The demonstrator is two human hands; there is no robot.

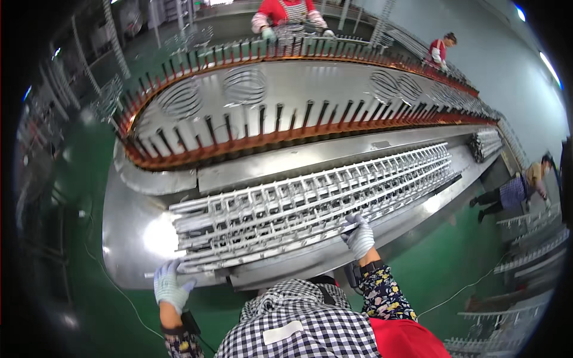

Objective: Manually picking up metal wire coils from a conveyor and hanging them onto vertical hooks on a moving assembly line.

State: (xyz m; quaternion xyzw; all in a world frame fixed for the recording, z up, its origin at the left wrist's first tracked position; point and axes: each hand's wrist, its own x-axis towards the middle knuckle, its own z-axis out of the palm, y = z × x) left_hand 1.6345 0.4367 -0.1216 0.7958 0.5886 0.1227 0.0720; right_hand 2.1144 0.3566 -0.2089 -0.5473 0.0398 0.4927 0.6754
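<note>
A stack of long silvery metal racks (310,203), made of parallel bars with short pegs, lies lengthwise on the steel table in front of me. My left hand (171,286), in a pale knit glove, is at the near left end of the stack. Its fingertips reach the end of the front bar, and the thumb stands apart from the fingers. Farther right, my right hand (360,238), gloved too, has its fingers curled over the front bar of the nearest rack, with the thumb on the near side.
Behind the stack runs a looped conveyor (239,149) with upright dark pegs, wire loops (245,83) lying inside it. A smaller rack bundle (486,144) lies at the table's far right. Two people work across the conveyor; another bends at right near more racks (531,250). A cable crosses the green floor.
</note>
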